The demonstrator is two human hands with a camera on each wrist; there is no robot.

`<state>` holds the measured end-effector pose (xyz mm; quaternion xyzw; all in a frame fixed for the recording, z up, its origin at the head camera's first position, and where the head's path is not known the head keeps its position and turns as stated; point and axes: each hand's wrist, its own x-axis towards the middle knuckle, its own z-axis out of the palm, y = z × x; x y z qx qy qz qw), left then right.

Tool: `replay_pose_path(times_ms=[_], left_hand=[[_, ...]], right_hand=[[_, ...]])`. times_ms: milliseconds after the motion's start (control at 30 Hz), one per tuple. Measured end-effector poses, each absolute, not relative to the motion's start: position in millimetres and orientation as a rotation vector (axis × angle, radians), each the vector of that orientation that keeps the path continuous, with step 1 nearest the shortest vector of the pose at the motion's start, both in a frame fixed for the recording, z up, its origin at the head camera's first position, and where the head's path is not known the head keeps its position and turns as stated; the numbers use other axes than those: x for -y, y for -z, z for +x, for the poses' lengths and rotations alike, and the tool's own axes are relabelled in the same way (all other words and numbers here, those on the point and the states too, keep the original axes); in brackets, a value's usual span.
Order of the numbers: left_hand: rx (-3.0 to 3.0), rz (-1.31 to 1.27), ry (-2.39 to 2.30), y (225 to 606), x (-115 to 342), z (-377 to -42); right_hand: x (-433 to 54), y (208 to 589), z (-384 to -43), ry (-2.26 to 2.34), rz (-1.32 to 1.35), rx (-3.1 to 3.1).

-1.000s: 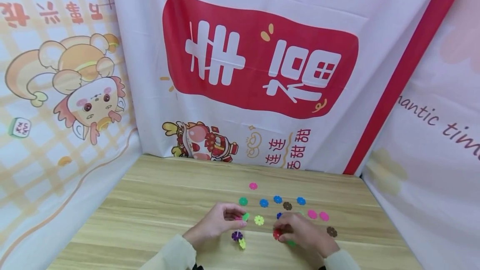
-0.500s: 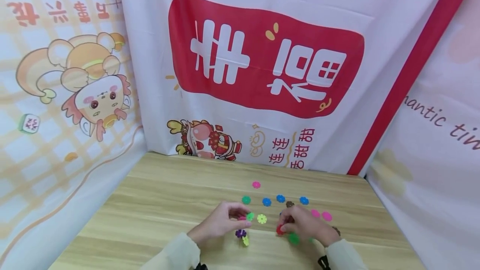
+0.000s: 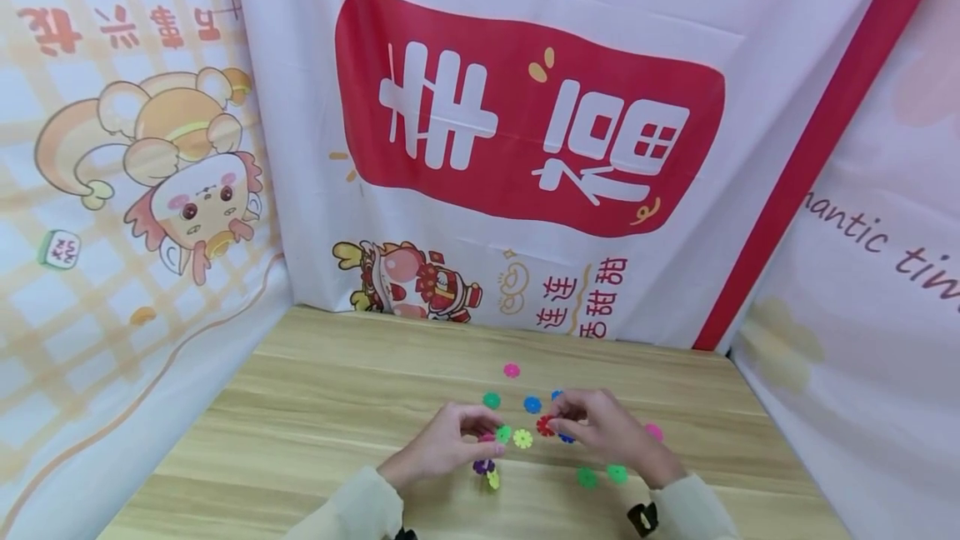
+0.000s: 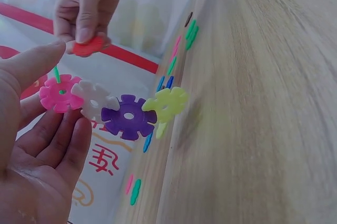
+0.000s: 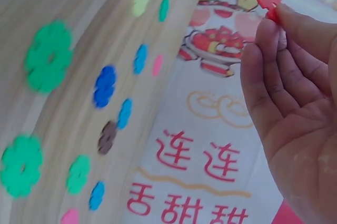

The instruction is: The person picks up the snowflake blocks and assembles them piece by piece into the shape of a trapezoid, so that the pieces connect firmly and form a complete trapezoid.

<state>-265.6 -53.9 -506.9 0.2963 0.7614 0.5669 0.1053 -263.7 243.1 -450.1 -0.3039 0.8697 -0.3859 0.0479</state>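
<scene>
My left hand (image 3: 450,440) holds a short chain of interlocked plastic snowflake discs. In the left wrist view the chain runs from a pink disc (image 4: 62,93) through a white disc (image 4: 95,101) and a purple disc (image 4: 129,117) to a yellow disc (image 4: 166,105). A green disc (image 4: 57,75) stands edge-on in the pink one, near my left thumb. My right hand (image 3: 603,432) pinches a red disc (image 3: 545,425) between thumb and fingers, raised off the table. The red disc and the green one are apart.
Loose discs lie across the wooden table (image 3: 337,382): a pale yellow disc (image 3: 522,438) between the hands, two green discs near my right wrist, blue ones behind, and a pink disc (image 3: 512,370) farther back. Printed cloth walls (image 3: 525,123) surround the table.
My right hand has lifted the red disc from the table and brought it leftward and away from me, uncovering two green discs. The left hand stays nearly still with the chain.
</scene>
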Motion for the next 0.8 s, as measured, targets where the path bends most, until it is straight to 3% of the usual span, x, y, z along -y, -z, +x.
replay_pose_path(times_ms=[367,800], left_hand=[[-2.239,0.900,-1.698,506,50,-266],[-2.257,0.967,-1.702,508,49,-265]], right_hand=[[-218,453,-251,1.408,-1.054,-2.694],[-205,462,-249,1.419,-0.976,-2.705]])
